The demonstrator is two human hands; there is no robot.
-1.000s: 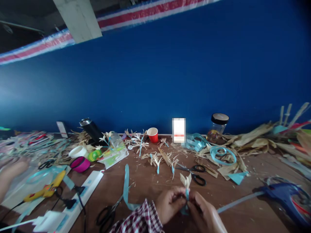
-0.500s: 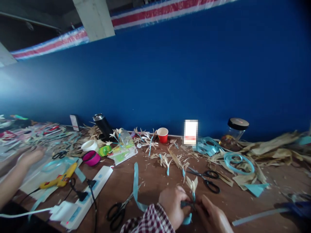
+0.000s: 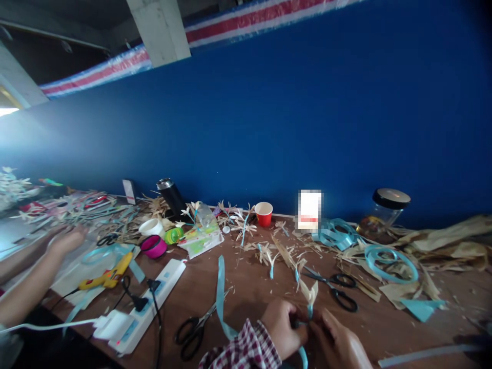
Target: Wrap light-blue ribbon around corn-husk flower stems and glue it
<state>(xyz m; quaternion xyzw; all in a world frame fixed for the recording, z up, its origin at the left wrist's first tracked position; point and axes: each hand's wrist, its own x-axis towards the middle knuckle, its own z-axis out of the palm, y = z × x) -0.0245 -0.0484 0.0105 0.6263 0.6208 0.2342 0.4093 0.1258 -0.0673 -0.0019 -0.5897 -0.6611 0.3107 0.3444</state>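
Observation:
In the head view, a small pale flower of dried husk strips [image 3: 309, 292] stands upright between my hands, its base wrapped in light blue. My left hand [image 3: 282, 325] is closed, its fingers pinching light blue ribbon [image 3: 220, 287] at the stem; the strip runs behind the checked sleeve and a loop hangs below the hand. On the other side, my right hand [image 3: 340, 338] is closed around the lower stem, which its fingers mostly hide. Black-handled scissors [image 3: 194, 330] lie left of my hands. Another pair of scissors [image 3: 334, 284] lies beyond them, beside two similar husk flowers [image 3: 271, 264].
To the left are a white power strip [image 3: 151, 307] with plugs and a yellow glue gun [image 3: 107, 274]. Another person's hands [image 3: 63, 243] work farther left. A red paper cup [image 3: 264, 215], a black flask [image 3: 172, 197], a lidded jar [image 3: 386, 210] and ribbon coils [image 3: 390, 261] stand or lie behind.
The view has shifted slightly left. My fingers have moved closer around the flower's base, and the blue ribbon below my left hand now hangs as a narrower curve.

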